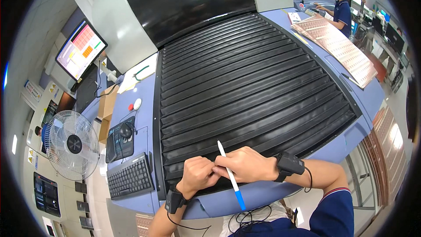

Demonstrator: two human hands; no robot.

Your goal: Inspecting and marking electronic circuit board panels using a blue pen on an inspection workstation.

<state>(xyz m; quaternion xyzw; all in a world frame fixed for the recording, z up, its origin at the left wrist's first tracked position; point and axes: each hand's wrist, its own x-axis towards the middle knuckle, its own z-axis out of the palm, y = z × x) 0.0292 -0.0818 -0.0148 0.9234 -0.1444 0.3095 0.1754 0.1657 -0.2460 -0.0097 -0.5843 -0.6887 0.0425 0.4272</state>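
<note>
A white pen with a blue end (237, 193) is held in my right hand (245, 164), its white tip slanting up and away over the black pleated cover and its blue end toward me. My left hand (198, 173) is closed in a fist beside it. The fingertips of both hands meet above the near edge of the black pleated cover (245, 96). Whatever the left fingers may pinch is hidden. Each wrist wears a black strapped device with a cable, the right one (289, 166) showing most fully.
Left of the cover lie a black keyboard (130, 177), a mouse (126, 130) and a red button (130, 107). Beyond stand a monitor (81, 50) and a fan (72, 145). Copper-coloured panels (340, 50) rest on the right ledge. A co-worker (342, 15) stands at the far right.
</note>
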